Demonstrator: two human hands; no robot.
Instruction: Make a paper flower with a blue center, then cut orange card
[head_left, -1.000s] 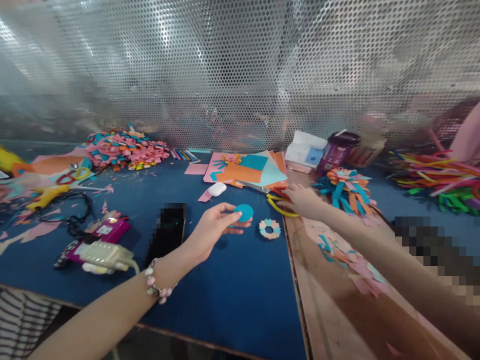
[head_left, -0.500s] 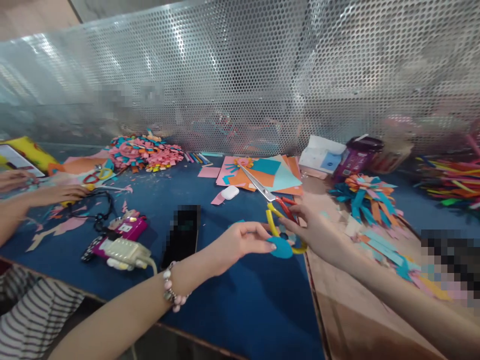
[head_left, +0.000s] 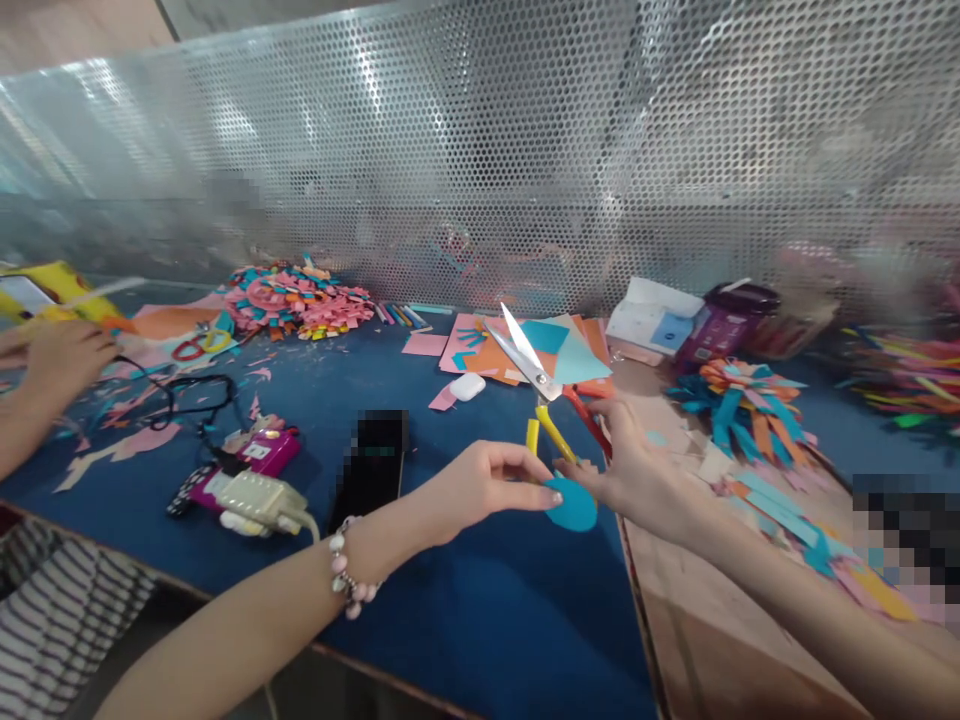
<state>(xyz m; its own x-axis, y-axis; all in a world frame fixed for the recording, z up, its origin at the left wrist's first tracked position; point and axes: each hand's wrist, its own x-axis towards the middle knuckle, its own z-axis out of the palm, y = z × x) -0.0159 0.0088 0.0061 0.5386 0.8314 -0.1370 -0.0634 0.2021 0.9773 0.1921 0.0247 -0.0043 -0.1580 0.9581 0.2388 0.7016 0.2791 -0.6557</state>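
Note:
My left hand (head_left: 499, 480), with a beaded bracelet at the wrist, pinches a round piece of blue paper (head_left: 574, 504) between thumb and fingers. In my right hand (head_left: 637, 460) are scissors (head_left: 541, 380) with one red and one yellow handle. Their blades are spread apart and point away from me, over the stacked coloured sheets (head_left: 491, 355). The paper disc hangs just below the handles, close to my right fingers and apart from the blades. My right fingers partly hide the handle loops.
On the blue table (head_left: 487, 640) lie a phone (head_left: 371, 465), a white earbud case (head_left: 468, 386) and a magenta device with a cable (head_left: 255, 480). A heap of paper flowers (head_left: 296, 300) sits against the perforated metal panel (head_left: 450, 180). A co-worker's hand (head_left: 64, 365) is at left.
The scissors' blades have opened wider and tilted more upright. My left hand and the paper disc shifted slightly right. At left, the co-worker's hand moved left and up.

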